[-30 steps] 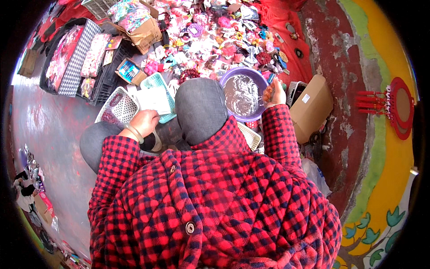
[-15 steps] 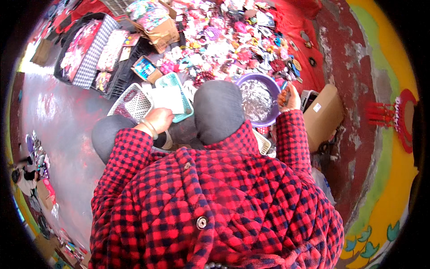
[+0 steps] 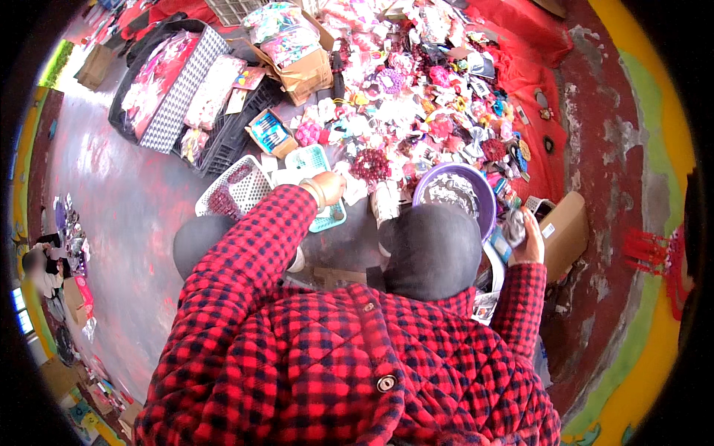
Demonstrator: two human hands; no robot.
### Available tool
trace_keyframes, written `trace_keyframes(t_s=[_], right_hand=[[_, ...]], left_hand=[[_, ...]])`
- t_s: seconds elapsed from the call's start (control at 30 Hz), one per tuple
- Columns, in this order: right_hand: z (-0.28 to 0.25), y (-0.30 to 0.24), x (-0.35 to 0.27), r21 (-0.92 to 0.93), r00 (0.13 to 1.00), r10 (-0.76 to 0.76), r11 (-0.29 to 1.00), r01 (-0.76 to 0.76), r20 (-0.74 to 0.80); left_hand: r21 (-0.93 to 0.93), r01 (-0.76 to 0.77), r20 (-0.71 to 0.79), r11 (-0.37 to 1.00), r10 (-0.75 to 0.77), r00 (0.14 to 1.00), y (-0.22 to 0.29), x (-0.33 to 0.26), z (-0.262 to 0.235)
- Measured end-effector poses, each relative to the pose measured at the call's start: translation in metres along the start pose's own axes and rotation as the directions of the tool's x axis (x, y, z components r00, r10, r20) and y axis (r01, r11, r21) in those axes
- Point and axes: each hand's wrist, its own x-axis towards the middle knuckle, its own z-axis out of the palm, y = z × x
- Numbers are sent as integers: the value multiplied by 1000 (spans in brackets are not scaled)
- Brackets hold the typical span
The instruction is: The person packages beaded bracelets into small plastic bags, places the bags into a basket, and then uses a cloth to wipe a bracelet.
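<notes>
My left hand (image 3: 328,189), with a bangle at the wrist, is over the right side of a teal plastic basket (image 3: 341,214). Its fingers curl downward, and whatever is under them is hidden. A white sheet-like thing (image 3: 288,177) lies by that basket's left side. Beside it stands a white perforated basket (image 3: 256,182) with dark red things inside. At the right, my right hand (image 3: 531,239) is closed around a grey crumpled thing (image 3: 514,227), just outside a purple basin (image 3: 487,195). Silvery pieces (image 3: 450,192) lie in the basin; my knee covers its near side.
A heap of hair accessories (image 3: 416,97) spreads on a red cloth (image 3: 532,59) ahead. Cardboard boxes (image 3: 309,78) and a black crate (image 3: 245,119) stand at the far left. A small box with blue packs (image 3: 271,132) sits nearby. Right is a cardboard flap (image 3: 569,230).
The whole view has shifted as my body turned. My left hand has moved right across the teal basket. My right hand has come down toward me from the basin's rim, holding a grey thing.
</notes>
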Motion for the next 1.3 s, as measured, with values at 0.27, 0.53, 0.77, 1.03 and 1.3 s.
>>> trace_keyframes(t_s=[0.27, 0.53, 0.77, 1.03, 1.3], right_hand=[[-16, 59, 130, -216, 987, -136, 969, 115, -82], [40, 79, 222, 118, 965, 128, 988, -104, -227], [36, 88, 222, 221, 964, 238, 953, -208, -117], [51, 13, 87, 243, 965, 51, 970, 13, -255], [101, -91, -141, -573, 746, -609, 521, 633, 270]], left_hand=[[27, -31, 28, 999, 30, 999, -85, 184, 44], [71, 17, -100, 997, -9, 995, -119, 300, 73], [95, 146, 51, 985, -151, 987, -108, 300, 48], [-886, 43, 69, -461, -40, 997, -13, 139, -50], [-780, -158, -288, -606, 123, 950, 161, -165, -131]])
